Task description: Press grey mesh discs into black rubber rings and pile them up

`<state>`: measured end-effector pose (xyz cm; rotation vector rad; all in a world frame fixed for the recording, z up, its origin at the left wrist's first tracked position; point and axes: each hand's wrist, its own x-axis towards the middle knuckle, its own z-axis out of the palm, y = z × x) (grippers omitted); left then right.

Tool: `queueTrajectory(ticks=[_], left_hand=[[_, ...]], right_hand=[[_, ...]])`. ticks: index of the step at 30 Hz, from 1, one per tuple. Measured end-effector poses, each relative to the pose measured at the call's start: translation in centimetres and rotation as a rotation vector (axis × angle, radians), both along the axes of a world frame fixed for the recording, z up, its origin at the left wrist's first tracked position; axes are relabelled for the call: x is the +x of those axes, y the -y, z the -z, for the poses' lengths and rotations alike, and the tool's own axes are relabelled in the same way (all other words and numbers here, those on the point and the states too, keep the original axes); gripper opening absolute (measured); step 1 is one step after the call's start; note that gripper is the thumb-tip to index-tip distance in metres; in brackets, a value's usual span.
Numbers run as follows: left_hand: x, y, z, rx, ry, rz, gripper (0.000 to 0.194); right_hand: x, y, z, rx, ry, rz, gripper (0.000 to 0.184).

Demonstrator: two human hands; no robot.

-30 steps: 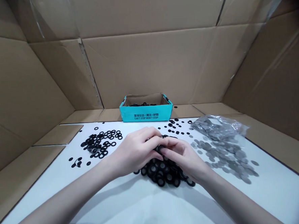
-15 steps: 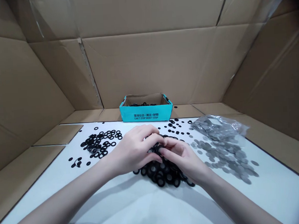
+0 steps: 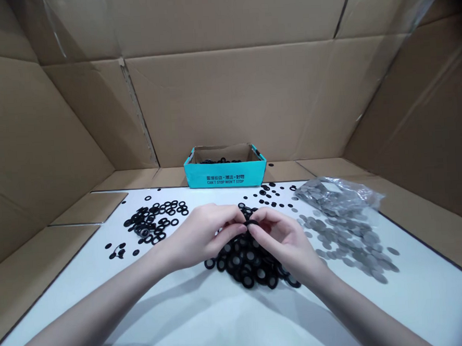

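My left hand (image 3: 206,238) and my right hand (image 3: 284,241) meet above a heap of black rubber rings (image 3: 249,263), many with grey metal centres. The fingertips of both hands pinch a single black rubber ring (image 3: 251,223) at the top of the heap. The heap's middle lies under and between my hands, and its lower rings spread towards me on the white table (image 3: 177,312).
Smaller black rings (image 3: 155,222) lie loose at the left. Grey metal discs (image 3: 347,241) spill from a clear plastic bag (image 3: 326,196) at the right. A teal cardboard box (image 3: 225,173) holding black rings stands behind, within brown cardboard walls (image 3: 234,99).
My hands have drawn slightly back from the heap, uncovering more of it. A single ring now shows pinched between my fingertips.
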<state>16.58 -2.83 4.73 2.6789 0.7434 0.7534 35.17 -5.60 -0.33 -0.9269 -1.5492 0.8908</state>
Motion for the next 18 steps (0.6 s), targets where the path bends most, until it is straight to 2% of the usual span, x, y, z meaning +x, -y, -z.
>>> queueTrajectory(ticks=[5,11,15,18], left_hand=[[0.04,-0.02,-0.03,-0.01,0.006,0.024,0.011],[0.12,-0.11,0.23,0.029,0.022,-0.005,0.01],[0.19,-0.19,0.5,0.047,0.018,-0.018,0.012],[0.2,-0.29,0.61,0.051,0.074,-0.007,0.003]], right_hand=[[-0.09,0.29,0.13,0.173,0.147,0.146,0.008],[-0.12,0.41,-0.26,0.279,0.195,0.146,0.008],[-0.14,0.31,-0.15,0.252,0.187,0.129,0.008],[-0.1,0.12,0.08,0.128,0.105,0.104,0.009]])
